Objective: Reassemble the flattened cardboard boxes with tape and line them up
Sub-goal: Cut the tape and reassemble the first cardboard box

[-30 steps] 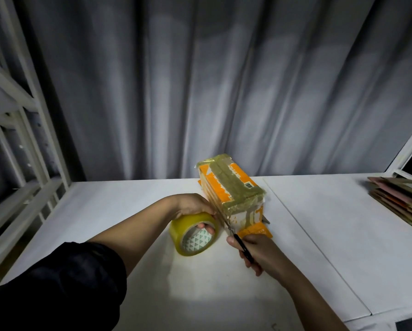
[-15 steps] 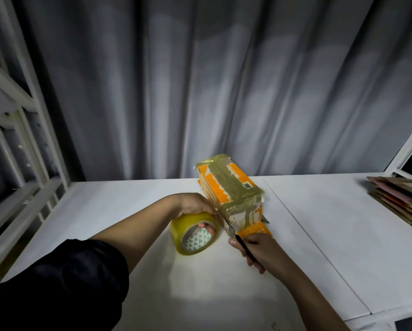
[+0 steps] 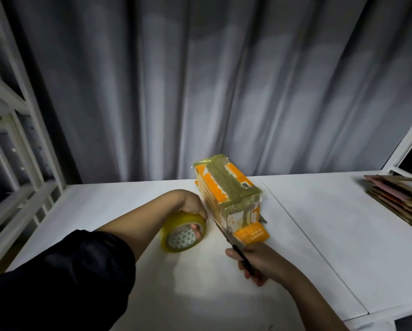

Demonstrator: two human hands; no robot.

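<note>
The orange taped-up cardboard box (image 3: 226, 194) sits mid-table (image 3: 319, 235), an open flap at 6 o'clock, where the right hand (image 3: 260, 263) grips black-handled scissors (image 3: 233, 244), the left hand (image 3: 194, 209) at 8 o'clock clasps a yellow tape roll (image 3: 182, 231), and flattened cardboard (image 3: 400, 199) is stacked at 3 o'clock.

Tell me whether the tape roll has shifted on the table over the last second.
No. The tape roll, gripped by the left hand, sits at the same spot beside the orange box, equally far from the table seam.
</note>
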